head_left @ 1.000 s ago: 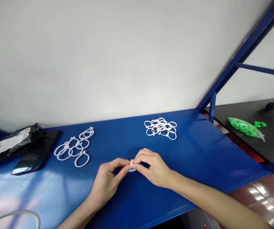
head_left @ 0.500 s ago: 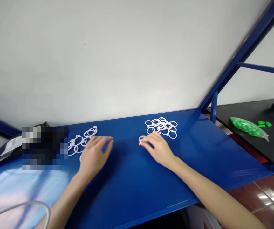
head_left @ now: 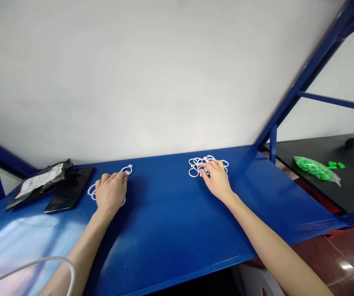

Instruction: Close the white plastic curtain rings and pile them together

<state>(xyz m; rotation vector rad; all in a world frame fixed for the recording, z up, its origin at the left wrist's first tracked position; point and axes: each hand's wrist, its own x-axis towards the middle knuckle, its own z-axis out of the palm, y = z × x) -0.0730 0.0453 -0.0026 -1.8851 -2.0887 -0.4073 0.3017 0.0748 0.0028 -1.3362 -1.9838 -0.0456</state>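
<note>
Because loops overlap in the left cluster of white rings (head_left: 127,172) and the right cluster (head_left: 198,164), lifting one could drag a neighbour along if they catch. Call the blue table (head_left: 161,213) a clock face with the wall at twelve: the clusters lie toward ten and one o'clock. The left hand (head_left: 111,191) masks most of its rings, so a blind grab might take two. A white cable (head_left: 52,258) arcs near the left forearm (head_left: 86,250) at eight and could snag the arm if it swings.

Palm down, the left hand points toward one, knuckles arched; I cannot tell whether its hidden fingertips pinch anything. The right hand (head_left: 202,169) reaches toward eleven, thumb and forefinger curled over its cluster; whether they grip a ring, I cannot tell.
</note>
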